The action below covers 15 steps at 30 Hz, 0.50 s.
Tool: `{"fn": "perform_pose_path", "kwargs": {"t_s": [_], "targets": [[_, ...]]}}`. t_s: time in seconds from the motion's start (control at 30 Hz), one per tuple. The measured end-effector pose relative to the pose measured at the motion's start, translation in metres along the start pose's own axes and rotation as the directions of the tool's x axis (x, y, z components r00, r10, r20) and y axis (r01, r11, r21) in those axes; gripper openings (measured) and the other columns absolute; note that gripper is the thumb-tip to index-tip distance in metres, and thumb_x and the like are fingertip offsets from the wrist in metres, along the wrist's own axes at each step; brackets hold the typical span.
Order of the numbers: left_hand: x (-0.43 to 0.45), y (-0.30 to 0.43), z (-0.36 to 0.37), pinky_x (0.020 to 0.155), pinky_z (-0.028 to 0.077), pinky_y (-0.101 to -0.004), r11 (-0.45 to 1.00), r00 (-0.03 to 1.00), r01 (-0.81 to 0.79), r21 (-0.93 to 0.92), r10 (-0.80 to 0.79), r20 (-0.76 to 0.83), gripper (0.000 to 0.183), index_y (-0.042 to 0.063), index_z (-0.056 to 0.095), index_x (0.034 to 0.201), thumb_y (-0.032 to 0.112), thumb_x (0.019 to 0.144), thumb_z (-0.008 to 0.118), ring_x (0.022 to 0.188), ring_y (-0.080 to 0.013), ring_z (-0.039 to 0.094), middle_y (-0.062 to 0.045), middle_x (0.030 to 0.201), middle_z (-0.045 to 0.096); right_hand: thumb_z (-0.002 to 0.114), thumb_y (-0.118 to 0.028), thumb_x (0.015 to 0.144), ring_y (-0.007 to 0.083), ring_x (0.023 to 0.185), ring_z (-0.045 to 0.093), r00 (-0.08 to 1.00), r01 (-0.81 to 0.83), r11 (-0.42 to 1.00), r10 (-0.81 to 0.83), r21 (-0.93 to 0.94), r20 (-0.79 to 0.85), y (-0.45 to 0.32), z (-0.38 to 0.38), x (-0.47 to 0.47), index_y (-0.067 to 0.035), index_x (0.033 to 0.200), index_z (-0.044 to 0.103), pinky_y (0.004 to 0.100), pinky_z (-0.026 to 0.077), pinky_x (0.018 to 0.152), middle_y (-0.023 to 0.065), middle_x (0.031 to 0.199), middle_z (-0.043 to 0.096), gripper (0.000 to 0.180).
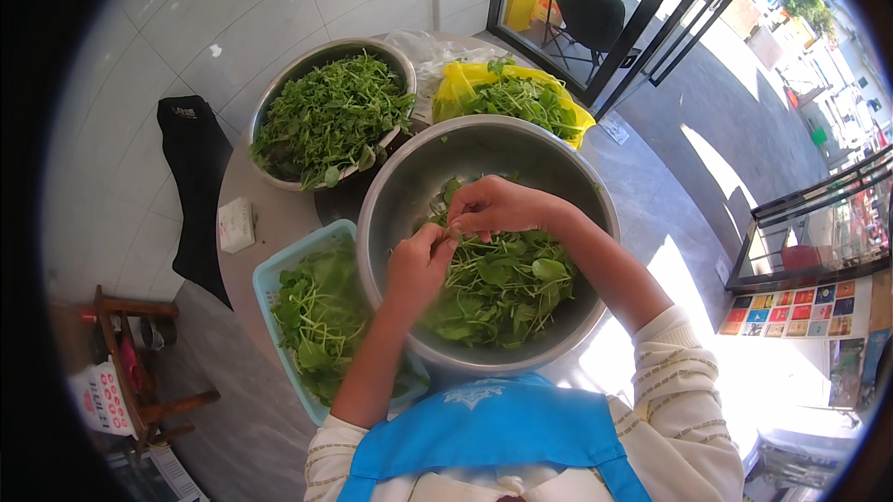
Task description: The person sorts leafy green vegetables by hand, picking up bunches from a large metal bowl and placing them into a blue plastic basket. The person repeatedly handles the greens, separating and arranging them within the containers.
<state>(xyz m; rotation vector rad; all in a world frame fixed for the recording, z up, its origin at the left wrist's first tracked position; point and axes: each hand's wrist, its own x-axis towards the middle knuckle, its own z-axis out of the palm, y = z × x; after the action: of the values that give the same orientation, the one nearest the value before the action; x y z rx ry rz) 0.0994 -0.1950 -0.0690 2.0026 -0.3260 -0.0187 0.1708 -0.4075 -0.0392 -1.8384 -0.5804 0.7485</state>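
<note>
A large stainless steel bowl (600,223) stands before me, holding leafy green stems (502,279). Above the bowl, my left hand (421,261) and my right hand (499,207) meet at their fingertips, pinching a thin green stem (452,228) between them. Left of the bowl, under my left forearm, lies a light blue plastic basket (268,303) of similar greens. A second steel bowl (258,122), at the upper left, is heaped with finer-leaved greens (335,111). Behind the large bowl, a yellow plastic bag (457,87) holds more leafy greens (520,101).
The round table (241,265) carries a white packet (236,225) at its left edge and clear plastic film (425,52) at the back. A black cloth-like item (195,188) hangs beside the table. A wooden stool (167,408) stands lower left; a glass door (628,48) is upper right.
</note>
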Motion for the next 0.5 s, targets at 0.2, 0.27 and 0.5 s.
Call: {"fn": "perform_pose_path", "kwargs": {"t_s": [0.2,0.27,0.5], "targets": [[-0.017,-0.017,-0.038,0.065,0.045,-0.025,0.953,0.962,0.231,-0.194,-0.254,-0.1,0.017,0.0,0.063,0.088,0.017,0.091,0.062,0.07,-0.0091,0.059,-0.003,0.074,0.064,0.074,-0.032,0.081,0.03,0.098,0.061,0.97,-0.241,0.887,0.202,-0.394,-0.138,0.069,-0.024,-0.025,-0.005,0.119,0.061,0.0387,0.048,0.086,0.0175,0.107,0.06,0.049],[-0.027,-0.023,-0.05,0.067,0.043,-0.0211,0.923,0.947,0.236,-0.303,-0.288,-0.139,0.017,-0.002,0.063,0.088,0.014,0.093,0.059,0.072,-0.0057,0.057,-0.002,0.079,0.062,0.075,-0.036,0.079,0.0349,0.099,0.06,0.971,-0.24,0.748,0.177,-0.619,-0.162,0.102,-0.007,-0.057,-0.005,0.119,0.06,0.0417,0.047,0.089,0.0182,0.106,0.06,0.053],[-0.051,-0.026,-0.072,0.07,0.046,-0.0245,0.939,0.923,0.277,-0.203,-0.318,-0.215,0.018,0.0,0.065,0.093,0.018,0.092,0.06,0.073,-0.01,0.06,-0.005,0.077,0.067,0.068,-0.015,0.078,0.0235,0.092,0.063,0.964,-0.254,0.911,0.211,-0.326,-0.16,0.103,-0.015,-0.086,-0.005,0.11,0.063,0.0359,0.049,0.084,0.0122,0.096,0.067,0.034]]}}
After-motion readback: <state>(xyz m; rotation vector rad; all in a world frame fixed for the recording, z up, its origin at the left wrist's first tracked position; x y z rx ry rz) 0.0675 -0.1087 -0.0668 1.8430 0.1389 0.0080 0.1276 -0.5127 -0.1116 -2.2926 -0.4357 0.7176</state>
